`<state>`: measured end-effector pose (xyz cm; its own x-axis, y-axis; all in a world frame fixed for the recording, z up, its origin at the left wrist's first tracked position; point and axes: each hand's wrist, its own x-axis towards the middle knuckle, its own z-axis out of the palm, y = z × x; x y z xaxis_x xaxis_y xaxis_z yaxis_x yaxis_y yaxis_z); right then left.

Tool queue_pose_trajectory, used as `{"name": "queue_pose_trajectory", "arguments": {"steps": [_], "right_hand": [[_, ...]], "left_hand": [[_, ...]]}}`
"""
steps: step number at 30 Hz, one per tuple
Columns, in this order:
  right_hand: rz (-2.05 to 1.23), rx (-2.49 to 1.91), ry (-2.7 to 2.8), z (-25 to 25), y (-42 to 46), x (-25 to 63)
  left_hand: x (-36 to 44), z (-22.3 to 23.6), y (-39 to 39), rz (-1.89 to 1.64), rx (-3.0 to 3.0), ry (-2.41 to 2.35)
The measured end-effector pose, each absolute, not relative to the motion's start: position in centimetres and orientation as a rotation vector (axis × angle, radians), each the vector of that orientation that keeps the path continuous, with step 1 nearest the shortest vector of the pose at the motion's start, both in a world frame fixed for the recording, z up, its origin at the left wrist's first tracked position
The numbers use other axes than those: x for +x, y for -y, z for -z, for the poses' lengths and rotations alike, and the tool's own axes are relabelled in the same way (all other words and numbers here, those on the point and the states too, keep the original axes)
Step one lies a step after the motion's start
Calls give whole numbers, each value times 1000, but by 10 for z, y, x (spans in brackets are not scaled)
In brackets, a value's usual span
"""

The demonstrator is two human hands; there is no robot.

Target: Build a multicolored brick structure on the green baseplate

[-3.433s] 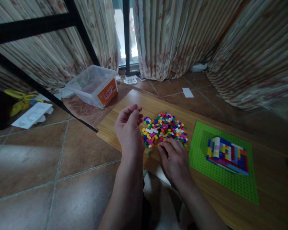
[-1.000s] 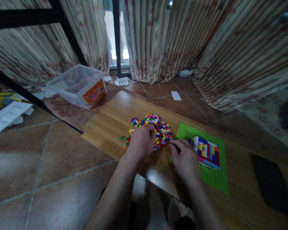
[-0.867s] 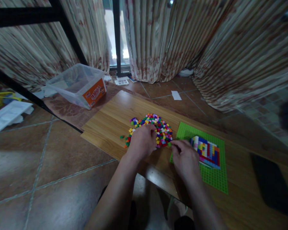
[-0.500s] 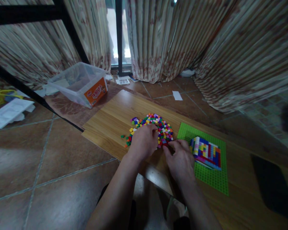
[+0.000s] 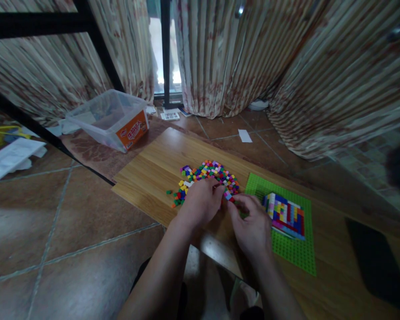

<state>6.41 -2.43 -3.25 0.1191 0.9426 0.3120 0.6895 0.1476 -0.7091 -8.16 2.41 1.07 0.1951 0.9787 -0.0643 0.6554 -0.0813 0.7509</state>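
Note:
A loose heap of small coloured toy bricks lies on the wooden table. Over the heap's near side, my left hand has its fingers curled down and pinched together; whatever sits between them is hidden. Close by on the right, the thumb and index finger of my right hand close on a small red toy brick at the heap's edge. Beside that hand is a green baseplate, bearing a block built of many coloured bricks.
A dark flat object lies at the table's right. Past the table's far left end stands a clear plastic bin with an orange label. White trays and a paper slip are on the tiled floor. Patterned curtains hang behind.
My left hand has shifted slightly right and down, nearer my right hand. My right hand keeps its pinch at the heap's edge. The whole view has tilted slightly.

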Motion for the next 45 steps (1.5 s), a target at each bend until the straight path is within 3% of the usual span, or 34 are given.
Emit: {"name": "queue_pose_trajectory", "arguments": {"steps": [9,19,29,33,41,45], "right_hand": [[-896,-1349,1124,27,25,57],[-1196,-1153,784,24,25,63],[-582,-1636,1547,40,24,63],[-547,-1595,1585,39,23,64],[-69,-1795,1700,31,21,88],[-53,-1855,1826,34,21,82]], "left_hand": [[-78,-8,-22,-815,1465,-1176],[-70,-13,-20,-899,1046,-884],[-70,-22,-26,-1010,705,-1075],[-73,-30,-26,-993,535,-1004],[-78,-36,-28,-1087,373,-942],[-78,-32,-28,-1099,385,-940]]}}
